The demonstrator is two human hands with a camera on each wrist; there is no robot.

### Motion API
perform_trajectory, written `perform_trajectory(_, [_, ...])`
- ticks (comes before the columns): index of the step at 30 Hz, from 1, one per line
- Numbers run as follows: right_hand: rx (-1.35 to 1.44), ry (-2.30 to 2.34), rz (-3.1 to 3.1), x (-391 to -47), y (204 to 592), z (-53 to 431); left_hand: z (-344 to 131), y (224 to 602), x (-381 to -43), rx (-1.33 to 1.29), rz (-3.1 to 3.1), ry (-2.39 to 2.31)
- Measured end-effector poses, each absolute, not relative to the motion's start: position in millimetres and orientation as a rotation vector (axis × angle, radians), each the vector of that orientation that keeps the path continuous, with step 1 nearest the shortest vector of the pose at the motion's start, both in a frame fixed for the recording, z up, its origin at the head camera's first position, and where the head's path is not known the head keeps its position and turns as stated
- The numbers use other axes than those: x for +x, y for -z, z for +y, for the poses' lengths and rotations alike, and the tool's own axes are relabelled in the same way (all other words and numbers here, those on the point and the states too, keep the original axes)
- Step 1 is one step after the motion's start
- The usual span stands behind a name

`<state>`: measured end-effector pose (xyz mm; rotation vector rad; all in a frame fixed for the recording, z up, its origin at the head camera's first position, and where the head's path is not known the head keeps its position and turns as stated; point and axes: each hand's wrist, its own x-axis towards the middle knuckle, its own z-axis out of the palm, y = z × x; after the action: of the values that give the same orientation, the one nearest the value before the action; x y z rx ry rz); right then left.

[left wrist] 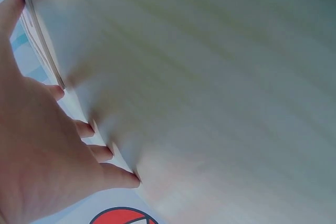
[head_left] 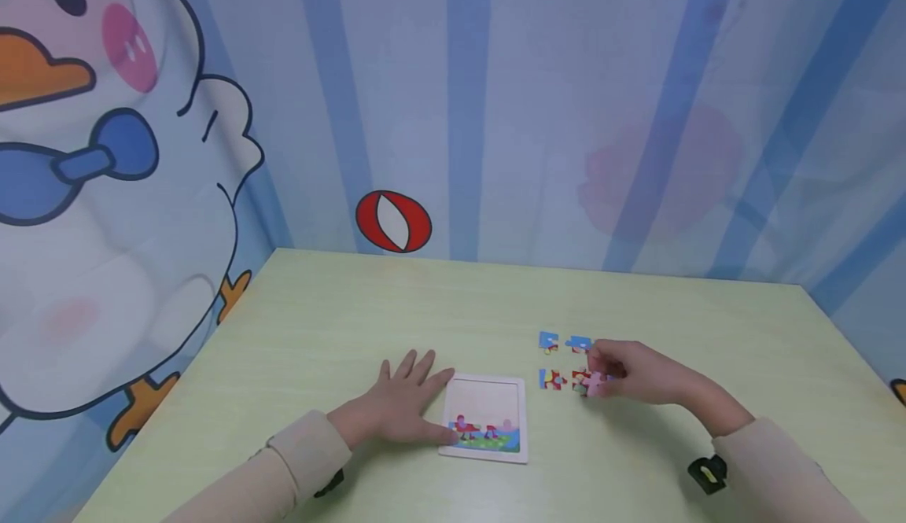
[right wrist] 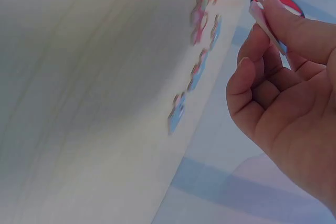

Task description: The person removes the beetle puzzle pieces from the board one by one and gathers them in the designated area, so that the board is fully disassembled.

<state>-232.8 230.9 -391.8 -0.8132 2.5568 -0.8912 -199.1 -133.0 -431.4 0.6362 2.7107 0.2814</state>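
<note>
Fingers spread flat, my left hand (head_left: 396, 409) rests on the table, its thumb on the left edge of a white-framed puzzle tray (head_left: 524, 421). In the left wrist view the thumb of that hand (left wrist: 37, 140) lies at the tray's rim (left wrist: 44, 51). A picture strip of puzzle pieces (head_left: 488, 435) fills the tray's lower part; above it the backing is pale. To the tray's right, my right hand (head_left: 640, 373) pinches a jigsaw piece (right wrist: 269, 27) between thumb and fingertips. Loose jigsaw pieces (head_left: 548, 340) lie around its fingertips in two rows, partly covered by the hand.
The pale wooden table (head_left: 354, 311) reaches back to a blue striped curtain (head_left: 524, 114) with a cartoon duck (head_left: 106, 271) on the left. A dark strap piece (head_left: 708, 474) shows below the right sleeve.
</note>
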Motion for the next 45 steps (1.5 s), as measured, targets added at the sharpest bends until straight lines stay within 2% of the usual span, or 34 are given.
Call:
perform_trajectory(9, [-0.773, 0.888, 2.582, -237, 397, 252, -134, 431, -199, 0.633, 2.712, -0.279])
perform_trajectory(26, [-0.698, 0.923, 2.543, -247, 419, 261, -134, 432, -199, 0.644, 2.715, -0.286])
perform_trajectory(45, [-0.672, 0.862, 2.610, -248, 426, 262, -135, 436, -202, 0.657, 2.711, -0.285])
